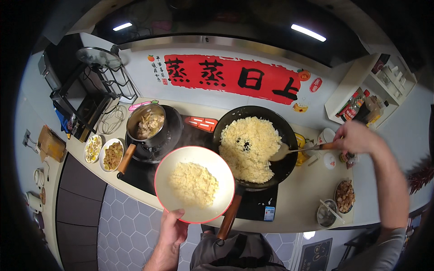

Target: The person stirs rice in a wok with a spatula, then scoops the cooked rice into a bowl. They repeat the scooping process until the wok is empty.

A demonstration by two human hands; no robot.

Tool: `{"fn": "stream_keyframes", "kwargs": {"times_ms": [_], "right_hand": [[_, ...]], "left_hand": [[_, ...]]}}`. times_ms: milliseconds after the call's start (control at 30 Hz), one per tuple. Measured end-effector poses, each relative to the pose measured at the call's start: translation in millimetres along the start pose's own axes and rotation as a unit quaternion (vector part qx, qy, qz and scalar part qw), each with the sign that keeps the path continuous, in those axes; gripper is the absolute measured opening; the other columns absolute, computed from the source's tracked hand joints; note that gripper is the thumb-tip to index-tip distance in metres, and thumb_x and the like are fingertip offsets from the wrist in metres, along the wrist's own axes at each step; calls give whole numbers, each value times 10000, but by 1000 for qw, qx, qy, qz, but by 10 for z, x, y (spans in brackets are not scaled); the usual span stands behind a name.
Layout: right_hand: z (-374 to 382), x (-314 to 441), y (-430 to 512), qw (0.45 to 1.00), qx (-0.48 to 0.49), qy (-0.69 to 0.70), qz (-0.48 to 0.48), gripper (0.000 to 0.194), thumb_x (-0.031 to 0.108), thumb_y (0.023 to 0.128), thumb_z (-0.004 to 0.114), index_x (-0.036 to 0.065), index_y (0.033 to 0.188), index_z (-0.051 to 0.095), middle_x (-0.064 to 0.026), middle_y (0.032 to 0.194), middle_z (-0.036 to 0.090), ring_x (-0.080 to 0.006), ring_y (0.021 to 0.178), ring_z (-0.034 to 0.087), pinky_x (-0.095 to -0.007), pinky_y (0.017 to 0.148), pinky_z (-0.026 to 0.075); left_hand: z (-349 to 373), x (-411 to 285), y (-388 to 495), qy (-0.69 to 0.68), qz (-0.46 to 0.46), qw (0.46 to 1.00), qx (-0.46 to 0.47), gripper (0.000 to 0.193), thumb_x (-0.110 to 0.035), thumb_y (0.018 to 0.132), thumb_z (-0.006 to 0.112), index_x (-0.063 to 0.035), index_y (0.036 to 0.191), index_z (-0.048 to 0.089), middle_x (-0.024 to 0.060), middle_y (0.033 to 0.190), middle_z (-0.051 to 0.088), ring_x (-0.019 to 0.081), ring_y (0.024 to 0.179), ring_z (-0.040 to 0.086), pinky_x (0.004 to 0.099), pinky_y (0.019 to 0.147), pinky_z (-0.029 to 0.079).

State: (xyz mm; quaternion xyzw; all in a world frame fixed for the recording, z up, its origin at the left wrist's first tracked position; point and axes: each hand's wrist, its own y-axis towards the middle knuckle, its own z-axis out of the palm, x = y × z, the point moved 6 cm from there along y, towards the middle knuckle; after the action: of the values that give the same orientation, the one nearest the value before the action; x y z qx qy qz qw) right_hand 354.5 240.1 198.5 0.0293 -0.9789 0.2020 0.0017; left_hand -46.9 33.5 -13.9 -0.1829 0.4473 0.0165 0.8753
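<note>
My left hand [173,226] grips the near rim of a white bowl with a red edge [195,211]; fried rice with egg [195,183] lies in it. The bowl is held left of a black wok [288,169], partly in front of the stove. Around the wooden handle of a spatula [305,148] my right hand [351,137] is closed, at the right. The spatula's blade rests at the right side of yellow fried rice [251,145] in the wok. Some dark bits show in a gap in that rice.
A steel pot [147,137] with meat pieces stands on the left burner, beside two white dishes of food [113,155]. The wok's wooden handle [231,216] points towards me. On the right counter are a glass bowl with chopsticks [327,216], a dish of browned pieces [345,196] and bottles.
</note>
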Motion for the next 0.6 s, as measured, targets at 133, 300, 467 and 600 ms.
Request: {"fn": "stream_keyframes", "kwargs": {"times_ms": [133,300,467,600], "right_hand": [[1051,-410,225,948,5,318,30,196,232,896,661,72,999,709,15,714,658,-47,591,541,-226,516,407],[2163,-321,389,836,-20,545,-62,304,161,866,691,23,1132,636,-12,844,643,-75,704,543,-230,626,437],[2496,-282,187,793,-18,605,-67,330,86,857,688,-4,1166,616,-19,889,641,-80,767,563,-234,679,460],[2393,-422,-131,786,-51,616,-22,340,39,845,690,-7,1174,620,-36,934,664,-86,815,596,-235,732,487]], "left_hand": [[8,1,-24,7,-9,1000,-17,680,-274,802,582,-11,1398,385,161,1325,522,335,1181,539,535,930,471],[74,-47,-11,31,-9,999,-13,699,-297,793,581,-29,1407,379,156,1329,522,330,1164,544,517,912,473],[190,-76,67,47,-14,999,-13,670,-286,807,560,-34,1402,384,163,1299,538,327,1120,565,488,872,484],[323,-115,237,57,-28,998,21,709,-186,807,527,-81,1459,267,164,1359,465,332,1135,557,463,817,533]]}}
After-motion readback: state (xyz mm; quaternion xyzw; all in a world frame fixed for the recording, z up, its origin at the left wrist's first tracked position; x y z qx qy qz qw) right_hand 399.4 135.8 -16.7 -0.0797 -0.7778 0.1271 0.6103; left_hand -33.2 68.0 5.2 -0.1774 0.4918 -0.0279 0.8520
